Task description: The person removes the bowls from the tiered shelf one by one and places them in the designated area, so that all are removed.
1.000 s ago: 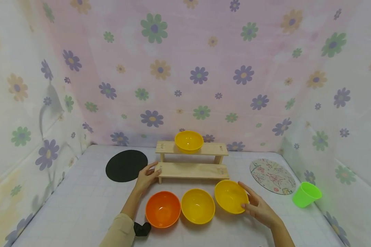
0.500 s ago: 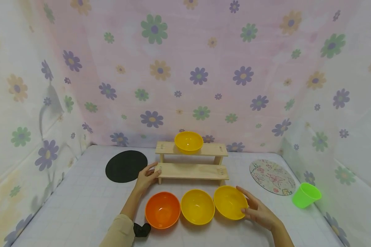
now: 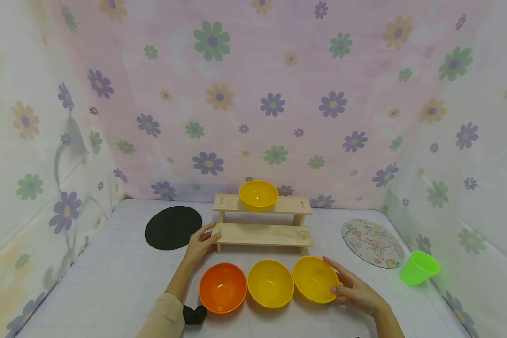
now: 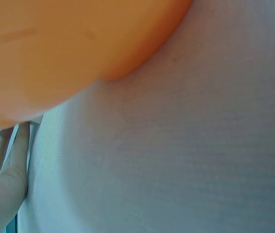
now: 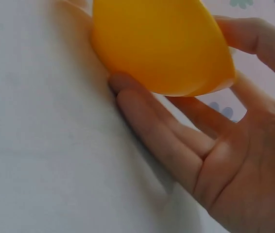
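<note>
My right hand (image 3: 355, 291) holds the rightmost yellow bowl (image 3: 314, 278), thumb at its rim and fingers along the outer wall. In the right wrist view, the fingers (image 5: 162, 136) reach low beside the bowl (image 5: 162, 48), close over the white cloth. My left hand (image 3: 200, 244) grips the left end of the lower step of a wooden two-step stand (image 3: 262, 234). A second yellow bowl (image 3: 270, 283) and an orange bowl (image 3: 222, 287) line up to the left of the held one. On the upper step sits another yellow bowl (image 3: 258, 195). The left wrist view shows the orange bowl's side (image 4: 69, 53) up close.
A black round mat (image 3: 173, 227) lies at the back left. At the right are a patterned round mat (image 3: 372, 243) and a bright green cup (image 3: 419, 268). A small black object (image 3: 194, 315) is beside my left sleeve. Flowered cloth walls (image 3: 279, 70) enclose the table.
My right hand has brought the rightmost yellow bowl down and toward me, away from the stand's front edge and into line with the other two. My left hand stays at the stand.
</note>
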A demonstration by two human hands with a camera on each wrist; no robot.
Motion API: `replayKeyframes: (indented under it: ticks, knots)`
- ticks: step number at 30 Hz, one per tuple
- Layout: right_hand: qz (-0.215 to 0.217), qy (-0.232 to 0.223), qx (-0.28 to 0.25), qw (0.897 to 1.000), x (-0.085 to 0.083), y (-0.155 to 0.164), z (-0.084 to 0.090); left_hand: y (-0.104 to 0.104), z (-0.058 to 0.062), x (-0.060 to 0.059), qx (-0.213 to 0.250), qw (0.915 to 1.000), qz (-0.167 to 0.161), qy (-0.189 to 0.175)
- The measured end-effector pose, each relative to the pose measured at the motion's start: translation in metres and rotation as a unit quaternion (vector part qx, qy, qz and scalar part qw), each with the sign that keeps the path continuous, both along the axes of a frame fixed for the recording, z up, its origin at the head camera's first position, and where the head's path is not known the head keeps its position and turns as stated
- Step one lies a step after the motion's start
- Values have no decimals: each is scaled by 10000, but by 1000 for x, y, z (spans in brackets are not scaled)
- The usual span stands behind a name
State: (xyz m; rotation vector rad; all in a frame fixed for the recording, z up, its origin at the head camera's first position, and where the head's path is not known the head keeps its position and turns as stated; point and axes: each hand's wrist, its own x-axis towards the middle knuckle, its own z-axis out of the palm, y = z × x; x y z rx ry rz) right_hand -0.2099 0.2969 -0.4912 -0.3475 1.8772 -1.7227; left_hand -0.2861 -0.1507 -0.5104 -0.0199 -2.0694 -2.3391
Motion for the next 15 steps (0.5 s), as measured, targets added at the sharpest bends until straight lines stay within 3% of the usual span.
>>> replayKeyframes:
  ticks: [7,12,15]
  knots:
    - [-499,796,1082,9897,-9,12,15,3,26,15,-26,9999,-116,-66]
    - [-1067,1537,1171,9753,-25,12,30,3,25,14,-31,9999,-114,-30]
    - [-1313,1948,997,9669,-35,3,38,1,16,8,34,9999,-102,-28]
